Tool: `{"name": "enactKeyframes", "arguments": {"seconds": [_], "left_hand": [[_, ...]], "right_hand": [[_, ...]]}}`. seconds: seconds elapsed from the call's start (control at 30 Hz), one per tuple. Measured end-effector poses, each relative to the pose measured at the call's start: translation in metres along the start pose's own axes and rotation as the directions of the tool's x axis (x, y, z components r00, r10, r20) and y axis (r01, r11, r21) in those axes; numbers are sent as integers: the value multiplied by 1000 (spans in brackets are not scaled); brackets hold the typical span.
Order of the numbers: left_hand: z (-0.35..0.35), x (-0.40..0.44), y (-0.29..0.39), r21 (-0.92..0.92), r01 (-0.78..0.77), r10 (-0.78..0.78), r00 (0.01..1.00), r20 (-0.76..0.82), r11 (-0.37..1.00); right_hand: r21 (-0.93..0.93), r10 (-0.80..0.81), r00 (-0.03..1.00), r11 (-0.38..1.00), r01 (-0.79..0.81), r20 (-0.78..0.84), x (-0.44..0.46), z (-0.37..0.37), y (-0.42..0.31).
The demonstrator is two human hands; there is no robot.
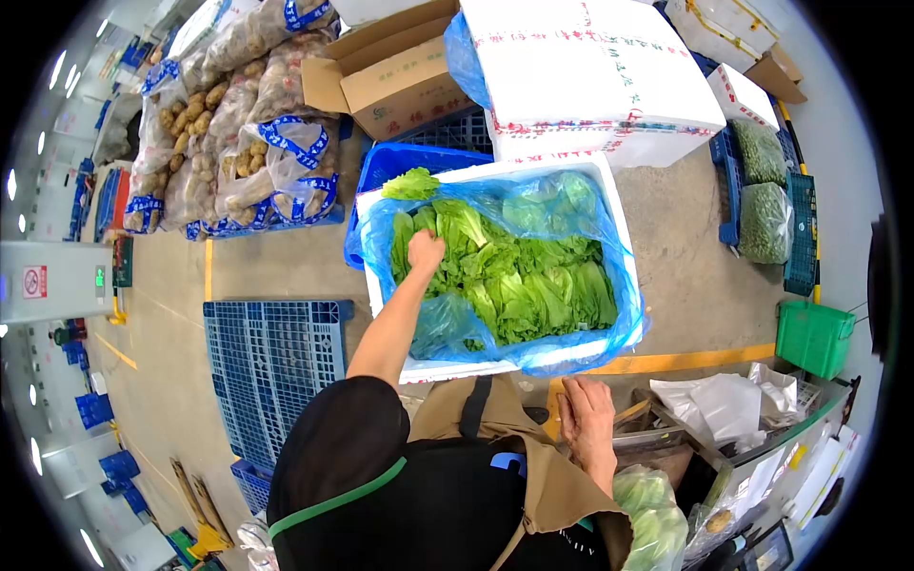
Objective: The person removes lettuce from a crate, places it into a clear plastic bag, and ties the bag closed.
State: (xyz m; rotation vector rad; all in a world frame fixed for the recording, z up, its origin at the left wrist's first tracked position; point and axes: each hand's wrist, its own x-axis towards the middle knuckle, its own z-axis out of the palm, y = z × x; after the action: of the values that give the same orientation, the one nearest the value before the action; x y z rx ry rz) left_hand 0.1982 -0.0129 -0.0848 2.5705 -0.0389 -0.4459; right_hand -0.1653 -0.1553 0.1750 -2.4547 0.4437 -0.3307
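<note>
A white foam box [621,205] lined with a blue plastic bag [624,285] stands in front of me, filled with rows of green leafy lettuce [533,300]. My left hand [426,251] reaches into its left side, fingers curled closed among the leaves; the fingertips are hidden in the lettuce there. A loose lettuce leaf [411,185] lies over the box's far left corner. My right hand [587,419] hangs near my body, beyond the near right side of the box, with loosely bent fingers and nothing visible in it.
Behind the box sit a blue crate [381,164], a cardboard carton [400,90] and a large white foam box [590,67]. Potato sacks [276,162] are stacked at left, above a blue pallet [271,362]. A cluttered bench [705,409] and bagged greens [652,509] are at right.
</note>
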Motion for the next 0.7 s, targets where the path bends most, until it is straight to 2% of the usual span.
{"name": "enactKeyframes", "arguments": {"seconds": [0.07,0.17,0.3,0.4,0.47,0.57,0.67,0.7], "left_hand": [[19,30,11,76,53,-55,998,23,996],[33,63,23,138,-77,84,996,-43,987],[56,93,34,183,4,-13,999,44,983],[81,107,29,339,-41,10,996,91,940],[67,93,43,322,-77,49,994,95,944],[55,77,42,19,-98,96,992,84,995],[23,19,54,-272,61,-19,988,153,960],[19,-4,48,-326,-43,48,999,6,945]], "right_hand": [[-13,-21,999,1000,22,44,19,5,0],[-16,-57,991,998,59,118,39,15,0],[24,-45,983,999,41,179,55,26,4],[34,-21,974,999,14,226,62,30,6],[31,-27,967,999,19,253,70,32,9],[43,-29,969,999,19,246,80,39,15],[74,-23,960,997,2,278,91,49,23],[104,-2,964,994,-26,265,94,56,26]]}}
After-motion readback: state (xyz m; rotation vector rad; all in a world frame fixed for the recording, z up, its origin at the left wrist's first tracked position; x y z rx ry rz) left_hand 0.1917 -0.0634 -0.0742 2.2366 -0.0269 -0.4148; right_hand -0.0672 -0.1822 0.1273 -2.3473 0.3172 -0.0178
